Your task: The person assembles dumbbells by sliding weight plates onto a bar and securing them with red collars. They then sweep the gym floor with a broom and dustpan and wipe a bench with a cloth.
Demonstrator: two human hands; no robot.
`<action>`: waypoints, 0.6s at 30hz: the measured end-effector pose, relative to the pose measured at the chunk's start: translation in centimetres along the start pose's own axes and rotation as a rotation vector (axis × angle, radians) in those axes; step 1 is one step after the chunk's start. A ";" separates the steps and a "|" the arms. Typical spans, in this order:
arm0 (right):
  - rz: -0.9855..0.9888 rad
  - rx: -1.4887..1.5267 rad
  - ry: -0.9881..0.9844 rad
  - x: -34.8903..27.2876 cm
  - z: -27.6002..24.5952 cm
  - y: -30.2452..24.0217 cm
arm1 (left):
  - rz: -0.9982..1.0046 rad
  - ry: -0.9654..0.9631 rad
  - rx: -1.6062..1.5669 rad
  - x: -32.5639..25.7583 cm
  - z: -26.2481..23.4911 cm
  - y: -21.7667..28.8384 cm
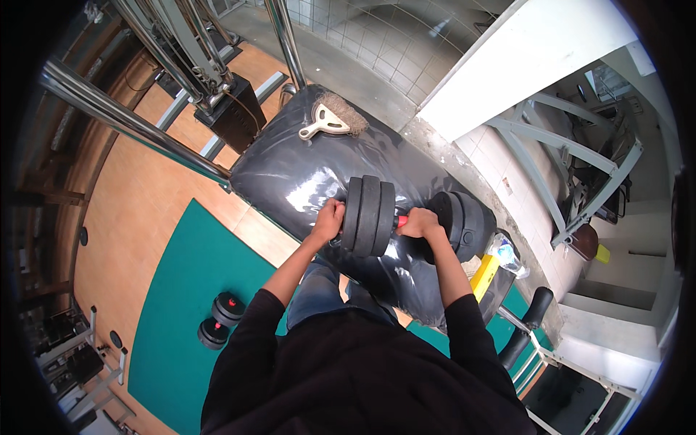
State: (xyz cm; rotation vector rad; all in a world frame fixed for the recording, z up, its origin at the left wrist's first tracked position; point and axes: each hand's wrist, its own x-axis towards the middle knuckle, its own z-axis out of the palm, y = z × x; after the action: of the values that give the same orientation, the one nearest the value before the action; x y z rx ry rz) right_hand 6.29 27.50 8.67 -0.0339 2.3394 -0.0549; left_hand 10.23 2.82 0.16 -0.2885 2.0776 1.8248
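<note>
We have the dumbbell (373, 216) over the desk (279, 156), nearer its right end than its left. Our right hand (421, 223) is wrapped around the red handle (402, 220); our left hand (330, 218) curls against the outer left plate (351, 217) (its exact grip we cannot tell). A brush (330, 120) lies by the far left corner.

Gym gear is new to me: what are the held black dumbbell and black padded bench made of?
Black round-plated dumbbell: likely matte rubber or plastic, from its dull surface. Glossy black padded bench: perhaps vinyl or plastic covering, given reflections and wrinkles.
</note>
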 end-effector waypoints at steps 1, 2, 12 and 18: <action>0.005 -0.009 -0.030 -0.2 -0.3 0.0 | 0.031 0.022 0.069 0.1 0.3 0.2; 0.012 -0.025 -0.029 -0.4 -0.3 -0.1 | 0.056 0.057 0.054 -0.2 0.5 0.4; -0.173 -0.188 -0.120 -2.7 1.5 -2.1 | 0.134 0.390 0.001 -7.8 1.5 -2.8; -0.451 -0.414 -0.192 -4.3 3.6 -6.0 | -0.031 0.635 -0.120 -17.5 2.3 -5.0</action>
State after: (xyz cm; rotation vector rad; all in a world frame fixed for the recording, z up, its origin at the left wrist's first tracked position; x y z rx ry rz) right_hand 11.93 21.63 9.50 -0.7369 2.0730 0.2022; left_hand 28.46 2.94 2.34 -1.0426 2.3232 2.0228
